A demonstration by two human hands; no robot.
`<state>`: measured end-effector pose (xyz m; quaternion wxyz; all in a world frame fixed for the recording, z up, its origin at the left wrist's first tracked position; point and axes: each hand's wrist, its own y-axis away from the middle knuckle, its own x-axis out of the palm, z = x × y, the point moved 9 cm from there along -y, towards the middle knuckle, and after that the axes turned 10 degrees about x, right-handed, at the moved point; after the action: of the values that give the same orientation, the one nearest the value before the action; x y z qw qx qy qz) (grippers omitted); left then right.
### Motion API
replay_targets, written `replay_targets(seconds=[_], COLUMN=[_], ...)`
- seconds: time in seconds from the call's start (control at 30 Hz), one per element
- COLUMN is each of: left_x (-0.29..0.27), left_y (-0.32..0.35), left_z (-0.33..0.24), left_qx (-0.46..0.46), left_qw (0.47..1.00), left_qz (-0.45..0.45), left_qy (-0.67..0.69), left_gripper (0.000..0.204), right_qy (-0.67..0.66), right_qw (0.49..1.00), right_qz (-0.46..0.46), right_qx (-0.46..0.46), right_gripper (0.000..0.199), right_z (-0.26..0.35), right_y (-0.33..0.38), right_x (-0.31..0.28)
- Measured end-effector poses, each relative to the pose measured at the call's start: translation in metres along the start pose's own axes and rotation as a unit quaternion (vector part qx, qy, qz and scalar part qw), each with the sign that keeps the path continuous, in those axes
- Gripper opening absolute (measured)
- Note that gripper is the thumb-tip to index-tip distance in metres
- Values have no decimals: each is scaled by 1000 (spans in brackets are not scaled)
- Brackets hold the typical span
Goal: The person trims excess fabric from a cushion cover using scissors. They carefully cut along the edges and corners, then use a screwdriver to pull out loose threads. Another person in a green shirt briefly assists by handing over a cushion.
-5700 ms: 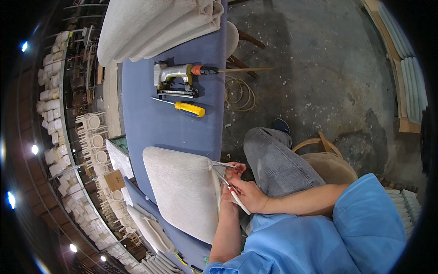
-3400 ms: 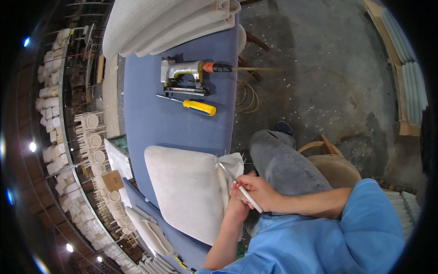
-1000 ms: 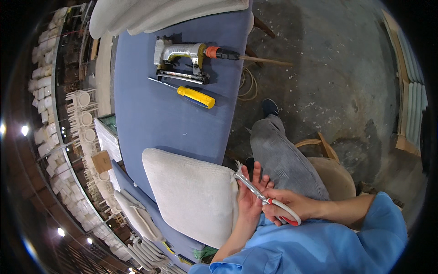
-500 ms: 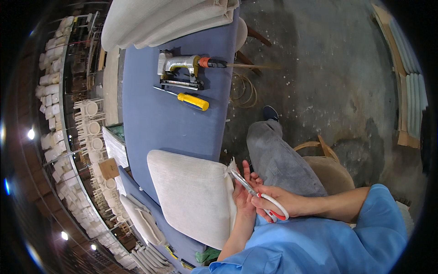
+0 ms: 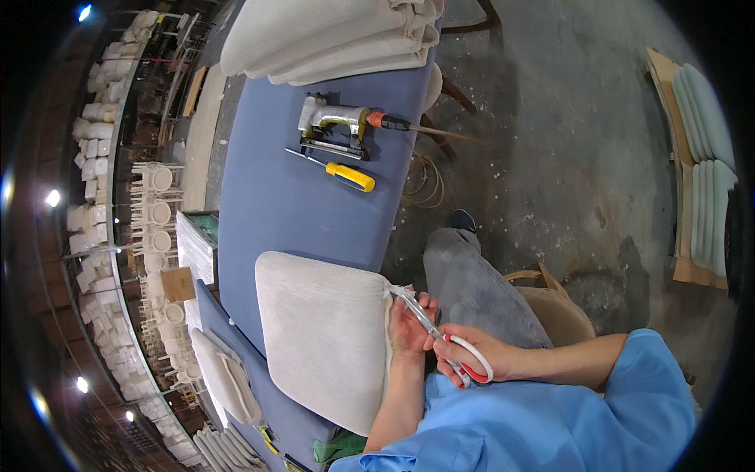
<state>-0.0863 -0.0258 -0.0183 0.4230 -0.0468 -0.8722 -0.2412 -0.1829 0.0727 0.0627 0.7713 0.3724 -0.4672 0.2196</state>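
Note:
A pale, fabric-covered seat pad [image 5: 322, 338] lies at the near end of the blue padded bench, a frayed fabric edge [image 5: 399, 291] at its right corner. My left hand [image 5: 409, 326] is palm up beside that corner, its fingers curled at the loose fabric; the scissors partly hide the grip. My right hand [image 5: 476, 348] is closed around the red and white handles of a pair of scissors [image 5: 421, 313]. The blades point up and left, over my left fingers, with their tips at the frayed edge. Whether they are parted I cannot make out.
On the blue bench [image 5: 291, 212] lie a staple gun [image 5: 334, 126] with a hose and a yellow-handled screwdriver [image 5: 350, 177]. Beyond them are stacked pale pads [image 5: 338, 39]. A stool [image 5: 554, 315] stands by my leg. More pads [image 5: 712, 212] lean at right; chair frames [image 5: 161, 212] line the left.
My left fingers, spread before, are now curled nearer the frayed corner. The scissor tips stay at that corner. The whole view has shifted a little; the tools on the bench lie as before.

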Motion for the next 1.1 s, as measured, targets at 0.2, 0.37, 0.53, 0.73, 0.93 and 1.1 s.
replay_targets(seconds=[0.2,0.37,0.53,0.73,0.93,1.1], left_x=[29,39,74,102,90,54], left_y=[-32,-22,11,37,21,-7], left_z=[-47,-88,-148,-191,-168,-98], left_qx=[102,234,339,431,365,219], left_qw=[993,956,909,845,884,950], left_qz=[44,-5,14,0,125,97], left_qy=[-43,-178,-241,-317,-263,-199], left_gripper=[23,51,44,36,39,38], right_qy=[26,61,125,126,121,86], right_qw=[998,995,978,976,976,983], right_qz=[-6,20,102,146,124,-2], right_qx=[-55,-72,-136,-97,-132,-163], right_gripper=[37,37,36,40,37,31], right_z=[26,44,69,48,43,34], right_y=[-7,-11,-5,-26,-34,-44], right_x=[5,28,82,129,136,83])
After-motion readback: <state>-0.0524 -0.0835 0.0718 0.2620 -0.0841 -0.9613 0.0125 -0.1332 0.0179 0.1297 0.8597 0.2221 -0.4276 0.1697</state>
